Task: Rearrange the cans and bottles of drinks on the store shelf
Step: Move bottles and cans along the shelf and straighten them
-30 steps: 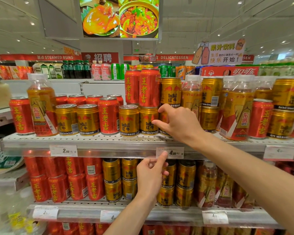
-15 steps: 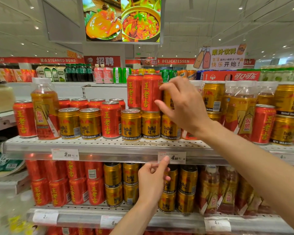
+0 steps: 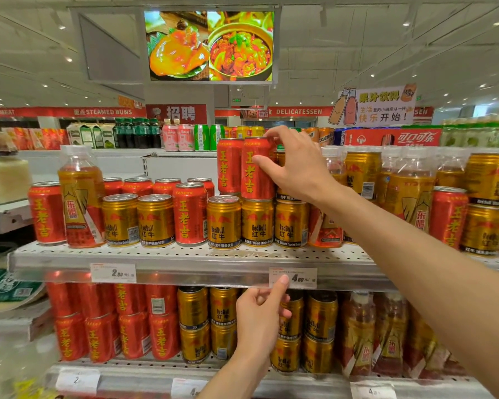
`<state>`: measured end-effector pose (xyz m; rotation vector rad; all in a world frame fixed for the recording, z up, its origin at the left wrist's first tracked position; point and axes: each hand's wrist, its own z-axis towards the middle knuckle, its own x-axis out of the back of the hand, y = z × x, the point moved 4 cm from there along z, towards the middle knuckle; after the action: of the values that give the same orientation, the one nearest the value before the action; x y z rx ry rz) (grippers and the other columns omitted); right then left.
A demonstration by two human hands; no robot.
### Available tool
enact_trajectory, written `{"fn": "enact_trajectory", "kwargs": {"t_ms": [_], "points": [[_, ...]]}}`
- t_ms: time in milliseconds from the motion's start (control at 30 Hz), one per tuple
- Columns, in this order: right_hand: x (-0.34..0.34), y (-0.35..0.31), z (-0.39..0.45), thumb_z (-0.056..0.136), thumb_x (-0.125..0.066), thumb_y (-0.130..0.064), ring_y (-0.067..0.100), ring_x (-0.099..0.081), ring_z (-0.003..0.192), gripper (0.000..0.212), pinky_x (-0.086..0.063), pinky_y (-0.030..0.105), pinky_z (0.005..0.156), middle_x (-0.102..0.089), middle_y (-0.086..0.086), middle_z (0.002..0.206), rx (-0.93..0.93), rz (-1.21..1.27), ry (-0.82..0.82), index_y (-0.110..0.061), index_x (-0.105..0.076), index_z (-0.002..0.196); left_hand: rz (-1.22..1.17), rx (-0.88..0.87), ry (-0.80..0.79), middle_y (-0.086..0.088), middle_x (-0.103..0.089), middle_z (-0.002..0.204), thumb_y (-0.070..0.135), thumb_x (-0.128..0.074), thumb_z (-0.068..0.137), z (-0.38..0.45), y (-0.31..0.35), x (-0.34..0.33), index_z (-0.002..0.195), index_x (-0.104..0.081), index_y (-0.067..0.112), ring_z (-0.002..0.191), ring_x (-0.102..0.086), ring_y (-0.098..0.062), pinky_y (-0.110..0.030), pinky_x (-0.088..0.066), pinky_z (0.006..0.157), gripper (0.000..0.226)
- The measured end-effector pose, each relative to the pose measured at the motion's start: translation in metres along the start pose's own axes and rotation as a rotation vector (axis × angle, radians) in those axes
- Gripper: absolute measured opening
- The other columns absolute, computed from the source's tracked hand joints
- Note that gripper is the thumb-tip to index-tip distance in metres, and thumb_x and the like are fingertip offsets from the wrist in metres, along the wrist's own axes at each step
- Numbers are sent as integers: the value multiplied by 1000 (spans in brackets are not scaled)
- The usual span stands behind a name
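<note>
While my right hand (image 3: 296, 168) curls around the tall red can (image 3: 255, 168) on the upper tier, thumb pressed to its front and fingers hooked over its rim, the can stands upright on top of a gold Red Bull can (image 3: 257, 223). A second red can (image 3: 229, 165) stands touching it on the left, also stacked on the gold row. My palm hides most of a gold can just behind it, so I can make out only a sliver of that one, and my forearm covers part of an orange bottle (image 3: 326, 226) lower down.

My left hand (image 3: 261, 321) is raised below the shelf edge (image 3: 185, 272), fingers loosely curled and holding nothing, with the index fingertip touching the price tag (image 3: 303, 279) marked 4.80.

On the top shelf, left of the stack, more gold cans alternate with red ones, and a clear bottle of amber drink (image 3: 81, 197) stands near the left end. To the right, bottles and gold cans crowd together, blurred at the frame edge. The lower shelf (image 3: 144, 372) holds red cans stacked two high on the left, gold cans in the middle, and bottles on the right, partly hidden by my arm. Another price tag (image 3: 113, 272) reads 2.80.
</note>
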<state>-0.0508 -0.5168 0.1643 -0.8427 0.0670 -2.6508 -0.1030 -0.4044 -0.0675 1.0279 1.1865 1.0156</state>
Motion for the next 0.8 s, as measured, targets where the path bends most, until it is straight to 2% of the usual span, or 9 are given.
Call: {"fn": "enact_trajectory", "kwargs": {"t_ms": [400, 567, 633, 800], "points": [[8, -1, 0, 94, -62, -51, 19, -52, 127, 53, -43, 53, 108, -60, -3, 135, -47, 129, -98, -24, -50, 137, 8, 9, -14, -4, -73, 79, 38, -73, 89, 0, 1, 0, 100, -70, 6, 52, -62, -1, -11, -50, 52, 34], [23, 7, -5, 98, -57, -48, 18, -46, 134, 58, -40, 43, 110, -55, -2, 143, -46, 100, -150, -24, -42, 148, 3, 10, -12, -6, -74, 83, 39, -73, 89, 0, 1, -1, 102, -69, 7, 53, -62, -3, -13, -50, 52, 36], [32, 14, -9, 99, -56, -47, 17, -44, 136, 54, -38, 41, 113, -54, -1, 145, -19, 21, -145, -22, -46, 145, -3, 14, -9, -6, -73, 82, 40, -73, 88, -1, 0, -2, 102, -68, 7, 53, -62, -3, -13, -50, 52, 36], [46, 30, -13, 98, -52, -53, 20, -46, 131, 43, -33, 46, 112, -60, -1, 134, 44, -208, -129, -23, -63, 127, -14, 15, -4, -4, -72, 80, 39, -73, 89, -2, 1, -6, 101, -66, 7, 51, -62, -1, -13, -49, 51, 35]]}}
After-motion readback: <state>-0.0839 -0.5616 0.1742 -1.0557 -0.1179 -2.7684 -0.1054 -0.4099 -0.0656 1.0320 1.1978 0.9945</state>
